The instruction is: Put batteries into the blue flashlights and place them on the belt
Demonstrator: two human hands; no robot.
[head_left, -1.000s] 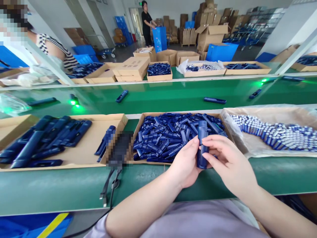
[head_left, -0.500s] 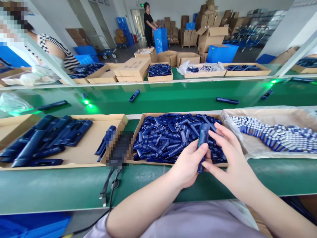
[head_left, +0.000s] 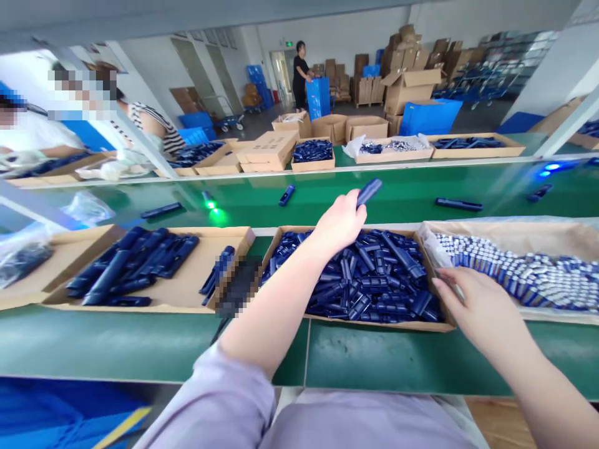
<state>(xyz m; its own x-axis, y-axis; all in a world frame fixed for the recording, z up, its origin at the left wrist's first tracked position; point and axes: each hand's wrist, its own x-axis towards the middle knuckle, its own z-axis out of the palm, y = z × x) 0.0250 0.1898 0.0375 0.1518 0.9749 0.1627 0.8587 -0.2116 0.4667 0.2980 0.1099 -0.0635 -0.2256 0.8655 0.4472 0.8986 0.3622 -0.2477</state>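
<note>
My left hand (head_left: pixel 340 218) is wrapped round a dark blue tube (head_left: pixel 370 192), raised over the far edge of a shallow cardboard box (head_left: pixel 397 325) and the green belt. That box is heaped with small dark blue plastic parts (head_left: pixel 369 268). At the box's right edge hovers my right hand (head_left: pixel 477 293), thumb and fingertips near each other and a small gap between them, with nothing visible in it. Just beyond it on the right is a lined box (head_left: pixel 556 236) of small blue and silver cylinders (head_left: pixel 528 262).
On the left, a cardboard box (head_left: pixel 191 299) holds longer blue tubes (head_left: pixel 140 262). Several blue parts lie on the green belt (head_left: pixel 243 206). Behind it stand more boxes (head_left: pixel 312 165). A metal post (head_left: pixel 145 140) slants up at left. Co-workers sit at far left; another person (head_left: pixel 301 75) stands behind.
My left hand has carried the blue tube forward and up, away from my right hand. My right hand has moved right and down, off the tube. The view has shifted.
</note>
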